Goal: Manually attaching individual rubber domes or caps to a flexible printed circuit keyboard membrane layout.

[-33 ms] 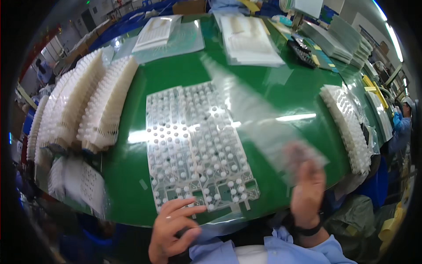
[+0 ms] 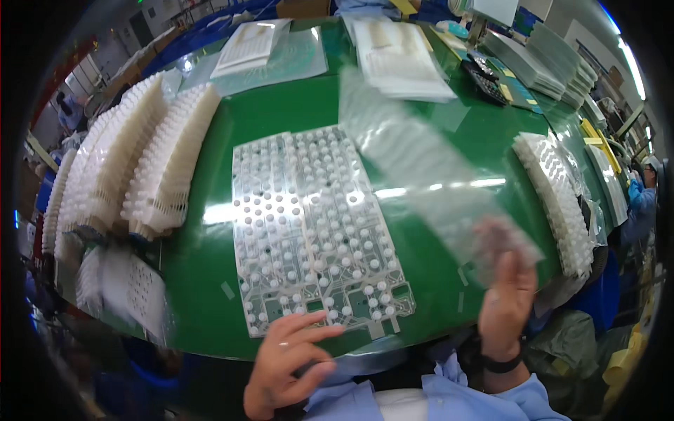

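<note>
Two clear flexible keypad sheets (image 2: pixel 317 231), printed with silvery traces and dotted with white domes, lie side by side on the green table. My left hand (image 2: pixel 295 358) is open, its fingertips at the sheets' near edge. To the right, my right hand (image 2: pixel 507 302) grips a long translucent plastic sheet (image 2: pixel 428 161) by its near end. That sheet is blurred by motion and stretches up and leftward above the table; the exact grip of the fingers is smeared.
Tall stacks of white domed sheets (image 2: pixel 172 158) stand at left, with a smaller stack (image 2: pixel 554 203) at right. Flat white sheets (image 2: pixel 404 59) and a black calculator (image 2: pixel 483 78) lie at the far side. A blue-clad person (image 2: pixel 640 193) is at the far right.
My right hand has moved slightly right with the translucent sheet, which has swung and now shows broader. My left hand has shifted a little to the right.
</note>
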{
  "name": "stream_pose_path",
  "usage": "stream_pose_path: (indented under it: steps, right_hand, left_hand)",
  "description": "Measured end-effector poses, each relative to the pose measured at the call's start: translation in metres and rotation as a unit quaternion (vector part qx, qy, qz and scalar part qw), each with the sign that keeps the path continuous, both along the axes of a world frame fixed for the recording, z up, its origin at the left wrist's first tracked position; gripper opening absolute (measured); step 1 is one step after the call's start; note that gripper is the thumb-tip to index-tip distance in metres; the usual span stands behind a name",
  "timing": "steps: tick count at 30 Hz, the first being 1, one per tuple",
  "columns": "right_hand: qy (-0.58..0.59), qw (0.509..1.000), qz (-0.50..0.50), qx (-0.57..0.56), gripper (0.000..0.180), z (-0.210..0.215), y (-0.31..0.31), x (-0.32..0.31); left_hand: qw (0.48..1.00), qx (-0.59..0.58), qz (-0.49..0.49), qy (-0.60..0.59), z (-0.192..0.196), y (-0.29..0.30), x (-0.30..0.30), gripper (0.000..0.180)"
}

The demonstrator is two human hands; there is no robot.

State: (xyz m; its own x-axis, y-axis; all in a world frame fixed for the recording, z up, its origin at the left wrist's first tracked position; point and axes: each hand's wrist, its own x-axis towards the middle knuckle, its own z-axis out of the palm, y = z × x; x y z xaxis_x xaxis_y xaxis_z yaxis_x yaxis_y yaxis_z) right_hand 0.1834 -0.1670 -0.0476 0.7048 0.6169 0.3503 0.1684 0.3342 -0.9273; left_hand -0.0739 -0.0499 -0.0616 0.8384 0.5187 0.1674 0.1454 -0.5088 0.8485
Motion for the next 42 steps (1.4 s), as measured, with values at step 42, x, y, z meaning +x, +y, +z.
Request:
stream_pose_path:
  steps: [42]
  right_hand:
    - [-0.191, 0.921, 0.192, -0.28, 0.037, -0.016, -0.09, -0.011]
  left_hand:
    - [0.987, -0.141, -0.039, 0.064, -0.008, -0.054, 0.071, 0.015]
